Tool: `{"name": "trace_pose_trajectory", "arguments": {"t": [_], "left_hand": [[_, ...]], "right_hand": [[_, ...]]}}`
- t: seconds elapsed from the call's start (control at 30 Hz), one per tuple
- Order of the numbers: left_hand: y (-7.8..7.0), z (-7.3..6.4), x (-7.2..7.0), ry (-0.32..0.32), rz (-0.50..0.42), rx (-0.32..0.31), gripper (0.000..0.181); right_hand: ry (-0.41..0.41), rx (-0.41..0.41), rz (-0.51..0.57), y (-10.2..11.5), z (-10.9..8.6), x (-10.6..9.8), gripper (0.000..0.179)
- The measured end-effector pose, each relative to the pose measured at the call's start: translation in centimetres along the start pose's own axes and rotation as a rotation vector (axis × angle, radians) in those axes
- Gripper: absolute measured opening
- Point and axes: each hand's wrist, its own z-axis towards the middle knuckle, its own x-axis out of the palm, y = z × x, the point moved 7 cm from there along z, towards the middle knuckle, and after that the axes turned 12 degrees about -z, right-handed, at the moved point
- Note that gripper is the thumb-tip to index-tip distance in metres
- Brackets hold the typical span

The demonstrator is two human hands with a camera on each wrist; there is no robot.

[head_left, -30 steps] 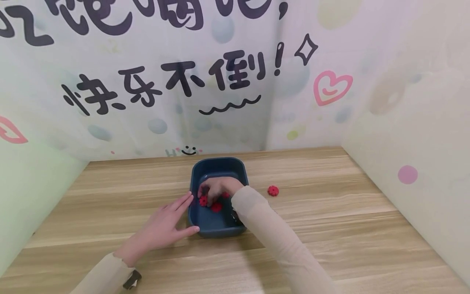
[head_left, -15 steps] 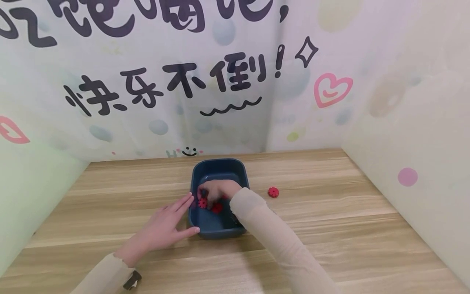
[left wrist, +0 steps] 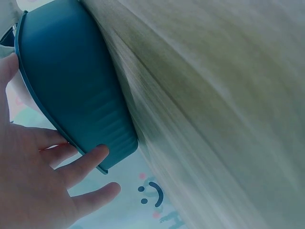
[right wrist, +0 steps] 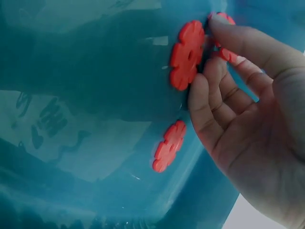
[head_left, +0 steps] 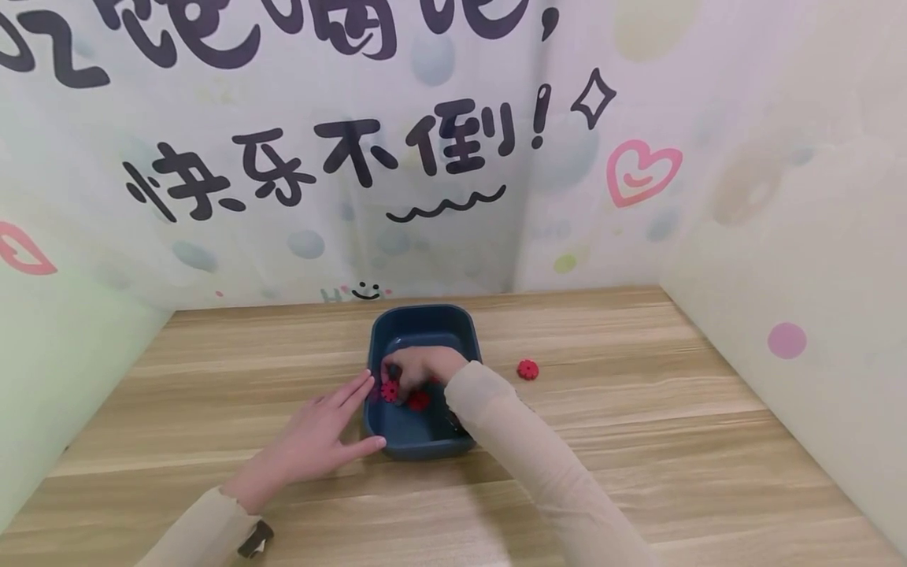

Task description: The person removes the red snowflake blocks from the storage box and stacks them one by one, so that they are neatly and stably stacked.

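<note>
In the head view, a dark blue rectangular tub [head_left: 425,452] stands on the table. My right hand [head_left: 427,367] reaches into it and pinches a red flower-shaped disc [head_left: 390,390] between thumb and fingers. The right wrist view shows part of this red disc [right wrist: 228,55] behind the fingertips, the rest hidden. Two more red flower-shaped discs lie on the tub floor: a nearer disc [right wrist: 188,55] beside the fingers, and another disc [right wrist: 169,146] below it. My left hand [head_left: 319,431] has its fingers spread, touching the tub's left side at the rim.
One red flower-shaped disc [head_left: 527,369] lies on the wooden table [head_left: 638,441], right of the tub. A printed cloth [head_left: 453,244] hangs behind the table, and a pale wall [head_left: 786,236] rises at its right side.
The pinched red disc has shifted slightly toward the tub's left wall and turned a little. The left hand and the tub stay in place.
</note>
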Motion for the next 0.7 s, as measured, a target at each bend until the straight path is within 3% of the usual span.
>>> {"name": "trace_pose_trajectory", "arguments": {"t": [0.17, 0.7], "left_hand": [[-0.04, 0.0, -0.09, -0.003, -0.006, 0.001, 0.079], [0.0, -0.02, -0.03, 0.005, -0.004, 0.002, 0.082]], "right_hand": [[0.0, -0.036, -0.026, 0.36, 0.03, -0.04, 0.034], [-0.007, -0.062, -0.086, 0.42, -0.15, -0.24, 0.032]]}}
